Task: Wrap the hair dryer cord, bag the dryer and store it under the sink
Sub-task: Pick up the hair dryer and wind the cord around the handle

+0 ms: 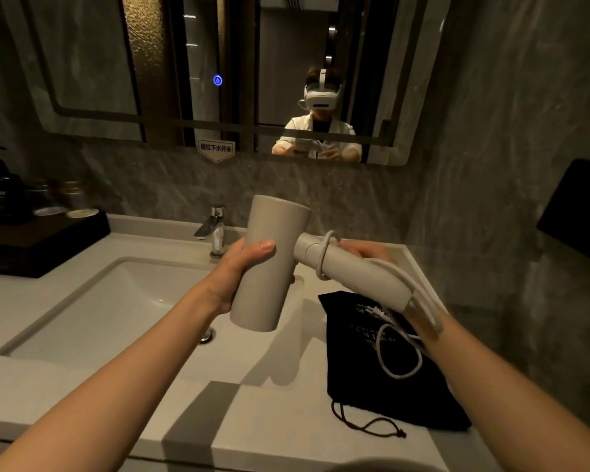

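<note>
One hair dryer (269,267), held above the sink (92,301): barrel clasped by the left hand (239,267); handle gripped by the right hand (365,252); cord (324,255) looped once around handle; black bag (389,379) laid flat on counter (286,420).

White pentagonal sticker (216,149) on mirror's lower edge, frame centre: "提拉下水开关". Pale print on black fabric drawstring bag (372,352), lower right: illegible.

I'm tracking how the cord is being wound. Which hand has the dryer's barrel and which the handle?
The left hand grips the wide barrel of the dryer; the right hand is behind the handle, where the cord loops once.
</note>
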